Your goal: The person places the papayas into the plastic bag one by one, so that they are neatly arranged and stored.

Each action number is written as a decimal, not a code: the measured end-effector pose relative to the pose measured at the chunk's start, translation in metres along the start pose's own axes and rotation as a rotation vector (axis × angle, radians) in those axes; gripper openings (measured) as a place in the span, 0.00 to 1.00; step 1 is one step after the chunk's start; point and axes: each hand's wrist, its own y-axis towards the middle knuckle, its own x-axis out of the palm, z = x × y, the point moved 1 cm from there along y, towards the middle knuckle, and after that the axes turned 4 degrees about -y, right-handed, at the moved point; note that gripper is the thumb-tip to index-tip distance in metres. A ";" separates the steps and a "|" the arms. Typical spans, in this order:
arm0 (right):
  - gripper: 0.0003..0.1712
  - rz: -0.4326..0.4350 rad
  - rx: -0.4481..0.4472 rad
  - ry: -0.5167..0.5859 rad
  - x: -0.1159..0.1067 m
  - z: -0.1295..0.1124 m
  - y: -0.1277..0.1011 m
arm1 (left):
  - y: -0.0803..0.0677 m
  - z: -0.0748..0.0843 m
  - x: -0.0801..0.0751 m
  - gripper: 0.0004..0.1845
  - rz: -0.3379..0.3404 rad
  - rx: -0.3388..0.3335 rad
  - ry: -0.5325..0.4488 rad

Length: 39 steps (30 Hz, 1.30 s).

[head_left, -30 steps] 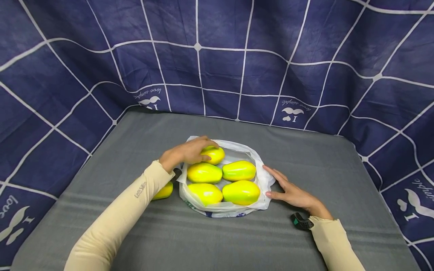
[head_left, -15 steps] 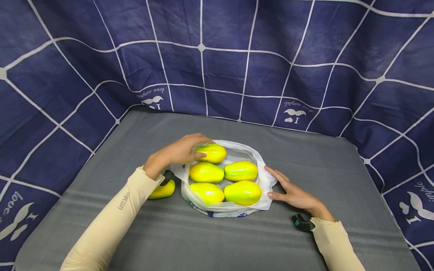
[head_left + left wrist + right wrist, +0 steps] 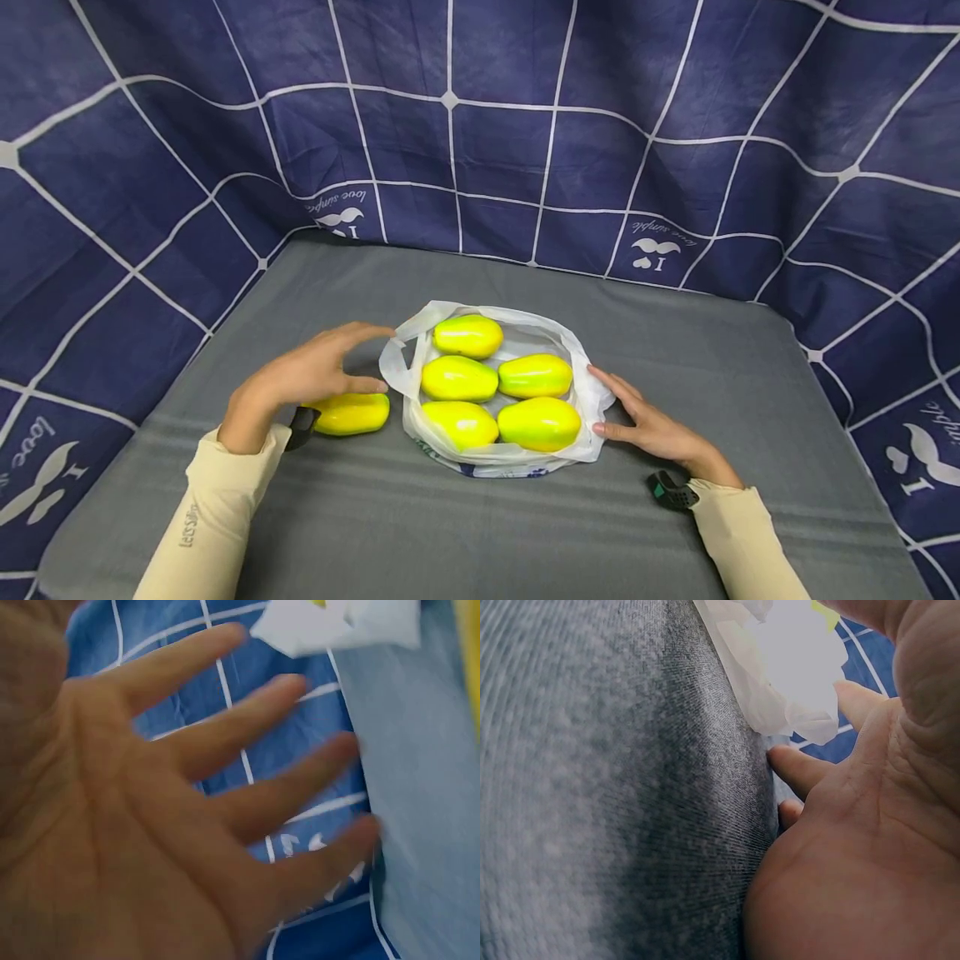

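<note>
Head view: the left hand [image 3: 303,377] hovers with fingers spread above 1 loose papaya [image 3: 351,413] on the grey bench [image 3: 480,533], holding nothing. The right hand [image 3: 651,431] lies flat, fingers straight, touching the white bag [image 3: 585,392] that holds 5 papayas [image 3: 459,378].

Left wrist view: splayed fingers [image 3: 225,742], blurred.

Right wrist view: fingertips [image 3: 799,766] on the bench beside the bag.

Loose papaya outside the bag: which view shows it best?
Head view. The loose papaya lies whole on the grey table, just left of the white bag, under the left hand. Left wrist shows only a yellow sliver at the frame edge; right wrist doesn't show it.
</note>
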 end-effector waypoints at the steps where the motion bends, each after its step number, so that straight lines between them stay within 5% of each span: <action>1: 0.51 0.003 0.003 -0.001 0.000 0.000 0.000 | -0.004 -0.003 0.001 0.39 -0.024 -0.018 0.002; 8: 0.52 0.000 0.031 0.026 0.003 0.002 -0.006 | -0.024 -0.017 0.010 0.42 -0.163 -0.081 -0.070; 17: 0.51 0.011 0.010 -0.004 0.002 0.001 -0.003 | -0.024 -0.032 0.020 0.29 -0.154 -0.053 -0.050; 39: 0.51 -0.013 0.035 0.001 -0.003 -0.003 -0.002 | -0.030 -0.030 0.007 0.29 -0.138 -0.028 -0.054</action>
